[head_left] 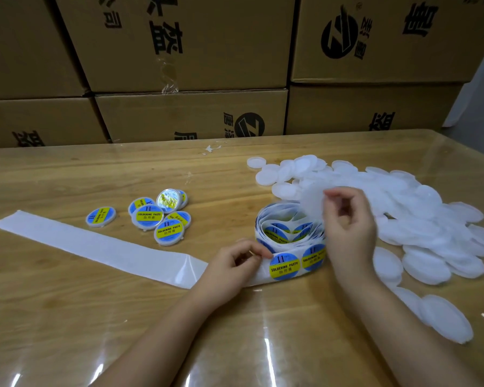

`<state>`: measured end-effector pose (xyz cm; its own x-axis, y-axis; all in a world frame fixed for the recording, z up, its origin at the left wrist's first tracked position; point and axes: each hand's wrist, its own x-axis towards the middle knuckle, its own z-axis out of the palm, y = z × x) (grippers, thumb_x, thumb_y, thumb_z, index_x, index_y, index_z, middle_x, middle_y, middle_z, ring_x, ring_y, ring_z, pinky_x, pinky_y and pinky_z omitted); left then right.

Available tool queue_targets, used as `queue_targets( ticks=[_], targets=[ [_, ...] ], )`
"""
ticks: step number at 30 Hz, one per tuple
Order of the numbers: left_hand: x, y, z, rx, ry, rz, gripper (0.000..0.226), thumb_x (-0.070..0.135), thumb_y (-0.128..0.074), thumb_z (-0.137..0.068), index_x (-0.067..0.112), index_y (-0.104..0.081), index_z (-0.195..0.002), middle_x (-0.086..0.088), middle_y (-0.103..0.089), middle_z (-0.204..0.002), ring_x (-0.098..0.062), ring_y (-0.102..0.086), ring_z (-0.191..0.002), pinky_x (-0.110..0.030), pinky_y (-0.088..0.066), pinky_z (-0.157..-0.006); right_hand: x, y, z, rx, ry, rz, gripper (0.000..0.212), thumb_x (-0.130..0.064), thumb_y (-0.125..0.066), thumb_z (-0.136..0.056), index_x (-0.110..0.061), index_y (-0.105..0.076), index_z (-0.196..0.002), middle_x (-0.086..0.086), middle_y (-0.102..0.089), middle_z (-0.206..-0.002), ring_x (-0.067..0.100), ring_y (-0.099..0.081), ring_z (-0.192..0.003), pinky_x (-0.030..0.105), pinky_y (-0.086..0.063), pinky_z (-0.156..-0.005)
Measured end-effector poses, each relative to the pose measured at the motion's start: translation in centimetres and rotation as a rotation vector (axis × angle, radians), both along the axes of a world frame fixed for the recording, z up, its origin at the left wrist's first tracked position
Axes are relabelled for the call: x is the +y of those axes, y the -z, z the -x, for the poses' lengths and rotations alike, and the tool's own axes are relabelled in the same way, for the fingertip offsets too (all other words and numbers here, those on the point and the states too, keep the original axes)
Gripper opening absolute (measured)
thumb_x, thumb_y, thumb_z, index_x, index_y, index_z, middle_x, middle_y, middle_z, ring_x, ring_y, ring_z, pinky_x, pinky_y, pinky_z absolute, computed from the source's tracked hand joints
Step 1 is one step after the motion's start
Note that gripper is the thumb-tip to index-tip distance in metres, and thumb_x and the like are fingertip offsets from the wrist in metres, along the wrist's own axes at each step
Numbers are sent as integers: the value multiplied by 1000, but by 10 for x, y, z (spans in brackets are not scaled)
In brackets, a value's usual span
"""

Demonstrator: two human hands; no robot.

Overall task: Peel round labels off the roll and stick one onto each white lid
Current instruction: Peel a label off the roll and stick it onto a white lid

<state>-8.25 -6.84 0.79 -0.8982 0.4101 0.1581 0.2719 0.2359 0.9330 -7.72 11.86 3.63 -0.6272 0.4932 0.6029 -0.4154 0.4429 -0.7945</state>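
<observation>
Peeling step: the left hand (235,263) pinches a label (285,266) edge on the roll (291,233). The right hand (349,219) grips a white lid (311,197) (still bare). Next, probably, lift the label cleanly and centre it.

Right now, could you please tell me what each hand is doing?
Left hand: pinching the edge of a round label on the roll.
Right hand: holding a white lid.

Bare left hand (232,265), bare right hand (349,224), bare forearms (397,317)
</observation>
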Motion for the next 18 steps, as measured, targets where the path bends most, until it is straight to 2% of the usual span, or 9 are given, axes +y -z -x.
queue_targets(
  ticks=[2, 4, 6, 8, 10, 12, 15, 18],
  targets=[
    [0, -3, -2, -39, 4, -111, 13, 14, -53, -88, 16, -66, -87, 1, -67, -88, -10, -56, -81, -16, -42, -75, -22, 3, -12, -57, -195, -57, 26, -17, -56, -87, -42, -54, -94, -22, -59, -91, 1, -55, -82, 11, -42, -73],
    [-1, -6, -3, -62, 16, -240, 18, 24, -50, -86, 12, -62, -92, 13, -66, -80, 0, -59, -80, -10, -42, -74, -35, 9, -20, -119, -305, -191, 31, -16, -60, -88, -43, -52, -100, -26, -59, -95, 2, -56, -92, 12, -44, -76],
    [-2, -6, -2, -24, 7, -244, 18, 30, -52, -89, 16, -63, -94, 17, -65, -82, 5, -58, -81, -8, -42, -74, -41, 13, -23, -181, -342, -323, 34, -15, -65, -87, -42, -53, -104, -26, -59, -93, 4, -53, -95, 17, -45, -76],
    [-3, -2, -2, 7, -9, -203, 18, 35, -54, -92, 22, -67, -91, 15, -66, -85, 3, -58, -85, -9, -42, -77, -40, 13, -22, -201, -349, -360, 32, -14, -68, -85, -39, -57, -102, -25, -59, -87, 3, -50, -92, 18, -44, -77],
    [-2, 1, -1, 7, -34, -172, 22, 38, -53, -90, 20, -66, -88, 14, -62, -78, 1, -55, -77, -11, -42, -71, -35, 12, -20, -198, -351, -343, 22, -12, -68, -85, -29, -65, -98, -21, -61, -81, 4, -51, -89, 15, -42, -76],
    [-1, 5, 0, 35, -63, -114, 27, 42, -52, -91, 18, -61, -84, 15, -55, -72, 0, -49, -70, -12, -39, -64, -28, 10, -17, -184, -333, -363, 12, -19, -63, -87, -20, -68, -98, -13, -65, -79, 6, -52, -85, 15, -41, -76],
    [0, 9, 0, 101, -117, -43, 27, 45, -47, -89, 22, -58, -80, 19, -51, -69, 2, -46, -66, -11, -36, -61, -17, 7, -13, -123, -237, -481, 29, -32, -47, -89, -13, -68, -93, -6, -63, -67, 10, -51, -72, 20, -38, -74],
    [-1, 10, 1, 147, -201, -39, 24, 43, -45, -90, 26, -58, -79, 22, -55, -68, 6, -47, -65, -9, -37, -61, -8, 6, -9, -97, -190, -532, 21, -20, -52, -90, -8, -68, -85, -7, -57, -63, 9, -47, -61, 23, -39, -64]
  ],
)
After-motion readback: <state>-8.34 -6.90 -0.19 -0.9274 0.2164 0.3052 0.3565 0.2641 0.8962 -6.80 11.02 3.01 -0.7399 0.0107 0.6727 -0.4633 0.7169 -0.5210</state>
